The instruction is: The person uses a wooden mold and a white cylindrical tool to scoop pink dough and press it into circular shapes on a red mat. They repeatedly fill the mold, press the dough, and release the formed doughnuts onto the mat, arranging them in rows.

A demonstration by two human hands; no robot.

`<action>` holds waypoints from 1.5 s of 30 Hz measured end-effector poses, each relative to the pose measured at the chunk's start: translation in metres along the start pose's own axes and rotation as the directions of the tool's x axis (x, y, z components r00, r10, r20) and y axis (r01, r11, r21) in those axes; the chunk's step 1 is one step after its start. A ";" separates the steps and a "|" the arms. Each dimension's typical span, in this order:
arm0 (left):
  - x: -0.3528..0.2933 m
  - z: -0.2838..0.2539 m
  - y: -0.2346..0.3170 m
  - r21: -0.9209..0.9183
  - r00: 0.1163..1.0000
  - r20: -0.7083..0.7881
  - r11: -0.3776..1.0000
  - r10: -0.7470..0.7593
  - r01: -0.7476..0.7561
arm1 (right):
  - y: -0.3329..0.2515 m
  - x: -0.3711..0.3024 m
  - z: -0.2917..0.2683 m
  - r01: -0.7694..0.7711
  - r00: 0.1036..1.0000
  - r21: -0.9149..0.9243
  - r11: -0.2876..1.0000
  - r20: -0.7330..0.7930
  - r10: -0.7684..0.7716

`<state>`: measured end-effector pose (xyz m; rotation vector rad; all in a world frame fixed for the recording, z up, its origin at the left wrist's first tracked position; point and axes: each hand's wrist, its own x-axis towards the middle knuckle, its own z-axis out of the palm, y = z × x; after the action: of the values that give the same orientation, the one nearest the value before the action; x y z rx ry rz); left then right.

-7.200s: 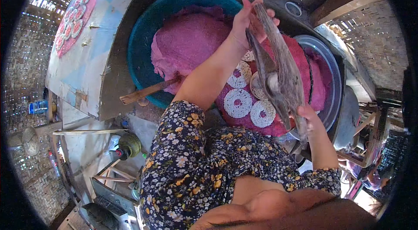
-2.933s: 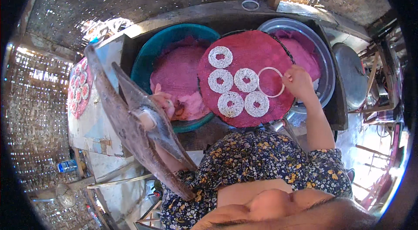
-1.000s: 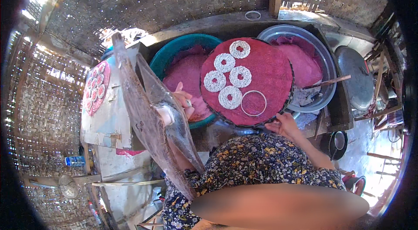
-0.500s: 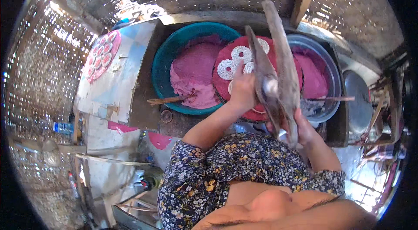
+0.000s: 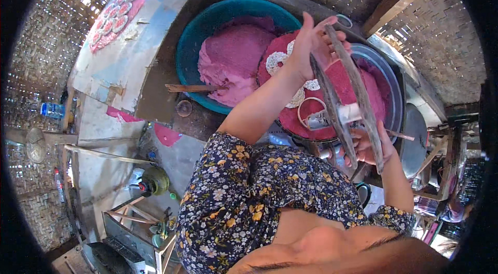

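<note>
A press made of two long weathered wooden bars (image 5: 359, 87) stands over a round red mat (image 5: 337, 85). Between the bars shows a pale cylinder (image 5: 348, 113), and a metal cylinder (image 5: 317, 119) sticks out on the left side. My right hand (image 5: 371, 144) grips the lower end of the bars. At their upper end is my left hand (image 5: 314, 48), its fingers spread, some close to the right bar. White lacy dough rings (image 5: 275, 62) lie on the mat, partly behind my left forearm. A thin pale hoop (image 5: 311, 100) is next to the metal cylinder.
A teal basin (image 5: 189, 48) of pink dough (image 5: 233, 48), with a wooden stick (image 5: 192, 88) in it, stands left. Behind the mat on the right is a grey basin (image 5: 391, 72), also with pink dough. Farther left, a board (image 5: 140, 30) bears several red-and-white rings (image 5: 115, 15).
My left hand has gone from the white rings up to the top of the bars. The bars have swung lower and to the right, showing the cylinder between them. The view has shifted.
</note>
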<state>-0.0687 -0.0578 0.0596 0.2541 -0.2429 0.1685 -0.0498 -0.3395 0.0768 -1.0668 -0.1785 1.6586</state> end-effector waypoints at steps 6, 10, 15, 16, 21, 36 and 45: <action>0.000 -0.064 -0.021 -0.147 0.995 -0.002 0.984 0.104 -0.103 | -0.010 0.004 -0.021 -0.076 0.977 -0.097 0.992 -0.206 0.055; -0.009 -0.075 -0.025 -0.147 0.987 -0.100 0.979 0.126 -0.140 | -0.015 0.004 -0.011 -0.137 0.950 -0.168 0.976 -0.301 0.082; -0.020 -0.075 -0.008 -0.094 0.985 -0.091 0.984 0.145 -0.153 | -0.014 0.021 0.011 -0.098 0.950 -0.181 0.979 -0.311 0.038; -0.019 -0.073 -0.002 -0.082 0.985 -0.078 0.984 0.152 -0.158 | -0.013 0.025 0.012 -0.075 0.952 -0.186 0.980 -0.306 0.015; -0.006 -0.076 0.017 -0.100 0.989 -0.004 0.984 0.146 -0.145 | -0.017 0.040 -0.001 -0.053 0.947 -0.218 0.974 -0.319 -0.020; -0.013 -0.066 -0.026 -0.109 0.956 -0.282 0.988 0.079 -0.114 | -0.012 0.009 -0.004 -0.098 0.915 -0.245 0.965 -0.404 -0.010; -0.022 -0.076 0.023 0.008 0.978 -0.163 0.992 0.128 -0.129 | 0.000 0.053 0.003 0.036 0.963 -0.216 0.976 -0.253 -0.091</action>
<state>-0.0783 -0.0188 -0.0121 0.2204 -0.0968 0.3154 -0.0511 -0.2944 0.0499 -1.4142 -0.2160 1.4471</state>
